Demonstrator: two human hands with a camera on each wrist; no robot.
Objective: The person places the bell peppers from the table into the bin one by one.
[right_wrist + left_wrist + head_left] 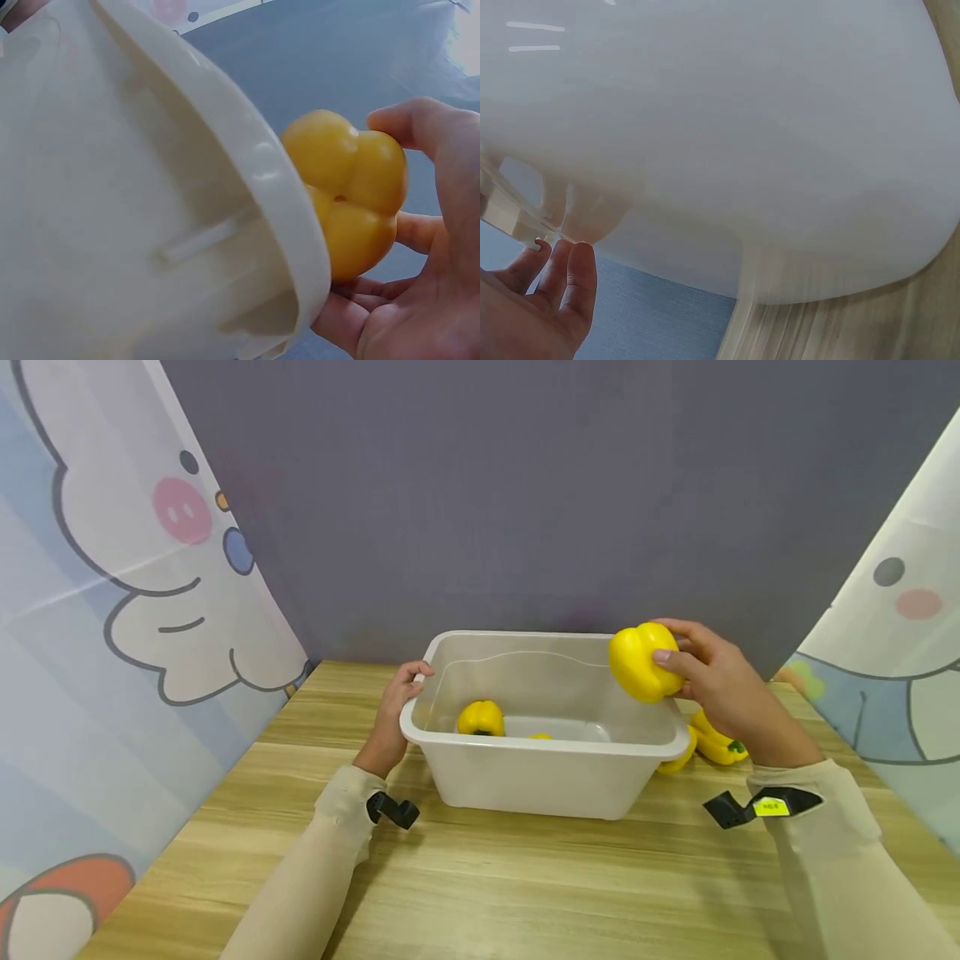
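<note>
My right hand (723, 681) grips a yellow bell pepper (643, 662) above the right end of a white plastic bin (525, 777). The right wrist view shows the lobed bottom of this pepper (349, 195), with the thumb and fingers of the hand (435, 247) around its sides. At the bin's left end, my left hand (393, 714) holds the rim, its fingertips curled over the edge. From below, the left wrist view has the fingers of that hand (551, 300) against the underside of the rim. Inside the bin lies another yellow pepper (481, 718), and a sliver of yellow (540, 736) shows above the front rim.
Right of the bin, more yellow peppers (716, 742) lie on the wood-grain table (525, 885), one partly behind the bin's corner. A grey panel (540, 493) stands behind the bin. Sheets with cartoon prints (150, 602) flank the table on both sides.
</note>
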